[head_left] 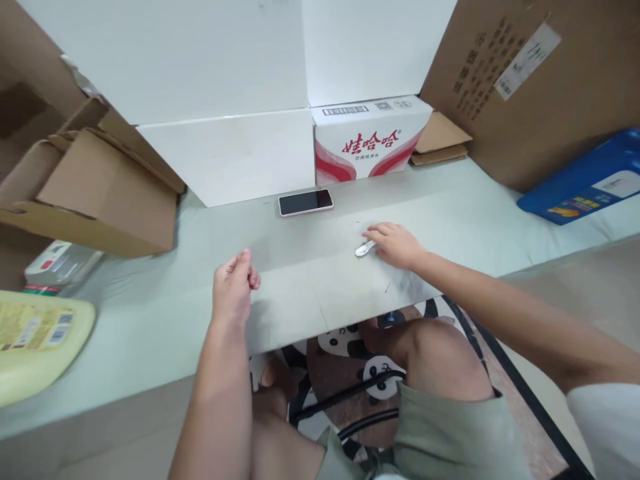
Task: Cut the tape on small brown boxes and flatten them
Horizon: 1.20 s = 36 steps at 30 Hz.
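My right hand [397, 247] is low over the table, its fingers reaching forward. Its thumb side closes on one end of a small white-and-silver tool [365, 249] with a rounded tip. The tool's exact kind is unclear, and its other end is hidden under the hand. My left hand [234, 283] is held above the table at the left with the fingers curled in and the thumb pressed on top. Whatever may be inside that closed hand cannot be seen. A phone [306, 203] with a dark screen lies flat farther back, between the two hands.
White panels [230, 160] and a red-and-white carton [370, 143] line the back of the pale table [310, 260]. An open cardboard box [115, 187] and a yellow bottle [45, 347] stand left. At right are a blue bottle [590, 180] and a large brown box [545, 87].
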Each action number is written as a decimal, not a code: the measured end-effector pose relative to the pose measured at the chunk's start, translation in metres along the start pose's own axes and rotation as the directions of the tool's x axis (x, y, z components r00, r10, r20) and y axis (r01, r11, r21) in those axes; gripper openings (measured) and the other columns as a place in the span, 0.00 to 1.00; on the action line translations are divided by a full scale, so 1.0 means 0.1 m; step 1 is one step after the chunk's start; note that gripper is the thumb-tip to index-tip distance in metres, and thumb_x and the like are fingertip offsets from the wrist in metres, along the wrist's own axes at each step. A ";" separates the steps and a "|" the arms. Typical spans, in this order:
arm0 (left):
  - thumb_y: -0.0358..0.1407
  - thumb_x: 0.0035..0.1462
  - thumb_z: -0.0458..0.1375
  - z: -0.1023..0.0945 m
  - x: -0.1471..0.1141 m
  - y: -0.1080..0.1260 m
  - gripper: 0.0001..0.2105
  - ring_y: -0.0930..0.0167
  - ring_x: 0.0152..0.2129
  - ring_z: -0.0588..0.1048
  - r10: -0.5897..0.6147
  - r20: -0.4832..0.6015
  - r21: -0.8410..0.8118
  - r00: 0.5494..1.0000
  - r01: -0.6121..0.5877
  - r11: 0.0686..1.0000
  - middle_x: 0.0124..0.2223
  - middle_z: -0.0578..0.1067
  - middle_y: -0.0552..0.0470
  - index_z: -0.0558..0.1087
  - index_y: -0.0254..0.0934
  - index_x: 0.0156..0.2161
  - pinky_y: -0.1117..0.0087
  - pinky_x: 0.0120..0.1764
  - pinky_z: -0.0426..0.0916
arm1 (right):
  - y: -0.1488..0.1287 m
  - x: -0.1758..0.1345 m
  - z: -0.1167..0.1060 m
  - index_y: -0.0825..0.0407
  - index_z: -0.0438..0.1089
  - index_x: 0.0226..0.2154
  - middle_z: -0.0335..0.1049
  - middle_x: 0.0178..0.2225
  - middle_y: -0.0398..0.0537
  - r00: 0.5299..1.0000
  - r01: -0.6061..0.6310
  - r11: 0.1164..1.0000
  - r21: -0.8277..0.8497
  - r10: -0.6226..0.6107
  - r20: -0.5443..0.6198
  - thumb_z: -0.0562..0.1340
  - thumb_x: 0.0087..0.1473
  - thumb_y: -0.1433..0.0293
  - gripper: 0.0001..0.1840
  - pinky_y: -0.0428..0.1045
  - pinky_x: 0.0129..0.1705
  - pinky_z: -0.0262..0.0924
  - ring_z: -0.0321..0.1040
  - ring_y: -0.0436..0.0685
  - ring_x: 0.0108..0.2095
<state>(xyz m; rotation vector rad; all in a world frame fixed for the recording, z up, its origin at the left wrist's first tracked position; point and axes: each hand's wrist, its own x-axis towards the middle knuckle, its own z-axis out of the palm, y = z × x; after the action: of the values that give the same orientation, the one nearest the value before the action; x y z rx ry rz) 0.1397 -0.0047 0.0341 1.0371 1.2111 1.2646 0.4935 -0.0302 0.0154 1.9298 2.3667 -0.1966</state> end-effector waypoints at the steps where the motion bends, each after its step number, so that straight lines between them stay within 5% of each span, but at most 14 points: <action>1: 0.47 0.47 0.69 -0.03 -0.01 0.02 0.25 0.80 0.12 0.57 0.004 -0.010 -0.024 1.000 -0.005 1.000 0.15 0.56 0.60 0.58 0.39 0.19 0.76 0.18 0.54 | -0.10 0.09 -0.02 0.49 0.67 0.60 0.66 0.62 0.59 0.999 0.025 0.999 -0.046 -0.023 0.041 0.53 0.60 0.75 0.26 0.61 0.62 0.54 0.61 0.67 0.62; 5: 0.42 0.48 0.67 -0.24 -0.02 0.12 0.22 0.80 0.12 0.56 0.015 -0.056 -0.097 0.998 -0.020 0.995 0.15 0.55 0.61 0.58 0.39 0.18 0.76 0.17 0.53 | -0.32 0.32 -0.10 0.53 0.74 0.48 0.73 0.49 0.62 0.994 0.028 0.993 -0.112 -0.016 0.109 0.54 0.59 0.75 0.18 0.58 0.51 0.60 0.72 0.66 0.50; 11: 0.40 0.50 0.64 -0.63 -0.05 0.21 0.21 0.81 0.11 0.53 0.015 -0.201 -0.184 0.980 -0.053 0.982 0.14 0.52 0.63 0.55 0.40 0.19 0.77 0.16 0.49 | -0.88 0.68 -0.32 0.54 0.74 0.45 0.72 0.49 0.61 0.995 0.068 0.991 -0.117 -0.058 0.083 0.54 0.58 0.76 0.17 0.53 0.37 0.61 0.74 0.62 0.39; 18: 0.40 0.54 0.62 -0.89 -0.08 0.24 0.22 0.81 0.12 0.51 -0.002 -0.274 -0.266 0.962 -0.074 0.961 0.15 0.52 0.63 0.53 0.40 0.19 0.75 0.18 0.48 | -2.65 1.63 -0.76 0.49 0.65 0.59 0.74 0.53 0.56 0.935 0.352 0.936 0.021 -0.350 -0.062 0.53 0.63 0.71 0.23 0.56 0.50 0.64 0.71 0.65 0.53; 21: 0.41 0.55 0.62 -0.96 -0.08 0.25 0.24 0.80 0.13 0.51 -0.018 -0.291 -0.258 0.957 -0.060 0.964 0.16 0.50 0.62 0.52 0.40 0.20 0.74 0.18 0.49 | -3.47 1.97 -0.98 0.48 0.55 0.66 0.52 0.70 0.58 0.832 0.530 0.833 0.160 -0.474 -0.289 0.52 0.62 0.73 0.30 0.59 0.53 0.66 0.68 0.66 0.58; 23: 0.42 0.55 0.63 -1.00 -0.06 0.25 0.25 0.80 0.13 0.51 -0.023 -0.308 -0.249 0.951 -0.058 0.967 0.16 0.49 0.62 0.51 0.40 0.19 0.73 0.19 0.48 | -3.91 2.15 -1.10 0.44 0.51 0.67 0.38 0.74 0.54 0.793 0.586 0.788 0.190 -0.510 -0.332 0.52 0.64 0.70 0.30 0.62 0.54 0.66 0.68 0.65 0.57; 25: 0.43 0.55 0.63 -1.02 -0.05 0.25 0.26 0.79 0.13 0.51 -0.009 -0.320 -0.233 0.948 -0.070 0.970 0.16 0.49 0.61 0.50 0.40 0.19 0.73 0.19 0.48 | -4.21 2.27 -1.17 0.45 0.57 0.64 0.42 0.72 0.52 0.798 0.584 0.791 0.180 -0.519 -0.307 0.51 0.66 0.67 0.25 0.65 0.57 0.64 0.69 0.64 0.56; 28: 0.41 0.54 0.62 -1.02 -0.05 0.24 0.25 0.79 0.14 0.51 -0.002 -0.322 -0.221 0.947 -0.073 0.973 0.16 0.49 0.61 0.49 0.40 0.19 0.72 0.19 0.48 | -4.32 2.30 -1.20 0.54 0.69 0.53 0.59 0.60 0.53 0.835 0.528 0.838 0.138 -0.482 -0.267 0.53 0.65 0.65 0.19 0.69 0.57 0.62 0.71 0.66 0.53; 30: 0.39 0.55 0.60 -1.02 -0.07 0.25 0.23 0.78 0.14 0.50 0.027 -0.417 -0.222 0.909 -0.130 0.966 0.16 0.49 0.61 0.49 0.41 0.20 0.72 0.19 0.48 | -4.17 2.17 -1.19 0.57 0.71 0.48 0.64 0.53 0.54 0.846 0.497 0.858 0.132 -0.445 -0.292 0.56 0.64 0.67 0.16 0.69 0.56 0.64 0.73 0.67 0.51; 33: 0.39 0.59 0.51 -1.05 -0.12 0.28 0.18 0.77 0.14 0.50 0.164 -0.701 -0.159 0.694 -0.376 0.913 0.18 0.47 0.61 0.48 0.41 0.23 0.71 0.20 0.48 | -3.67 1.74 -1.15 0.55 0.72 0.46 0.69 0.51 0.56 0.855 0.462 0.873 0.156 -0.392 -0.339 0.53 0.62 0.71 0.15 0.65 0.53 0.67 0.73 0.68 0.50; 35: 0.38 0.61 0.45 -1.09 -0.15 0.31 0.14 0.76 0.15 0.51 0.260 -0.799 -0.051 0.542 -0.493 0.869 0.19 0.48 0.60 0.47 0.41 0.25 0.72 0.21 0.51 | -3.23 1.32 -1.11 0.51 0.72 0.45 0.72 0.52 0.53 0.827 0.477 0.859 0.185 -0.368 -0.424 0.54 0.59 0.74 0.16 0.63 0.51 0.68 0.73 0.68 0.50; 36: 0.37 0.61 0.44 -1.11 -0.16 0.33 0.12 0.75 0.16 0.54 0.298 -0.811 -0.003 0.503 -0.513 0.858 0.21 0.49 0.60 0.48 0.41 0.26 0.72 0.22 0.54 | -3.00 1.09 -1.09 0.49 0.73 0.43 0.73 0.52 0.52 0.814 0.468 0.858 0.210 -0.327 -0.480 0.55 0.58 0.73 0.14 0.62 0.50 0.68 0.73 0.68 0.50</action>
<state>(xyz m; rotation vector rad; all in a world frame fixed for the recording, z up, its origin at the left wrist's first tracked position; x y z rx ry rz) 0.0274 -0.0274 0.0554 0.5587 1.4251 2.3762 0.1800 0.0327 0.1213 1.6836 3.2198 -0.2085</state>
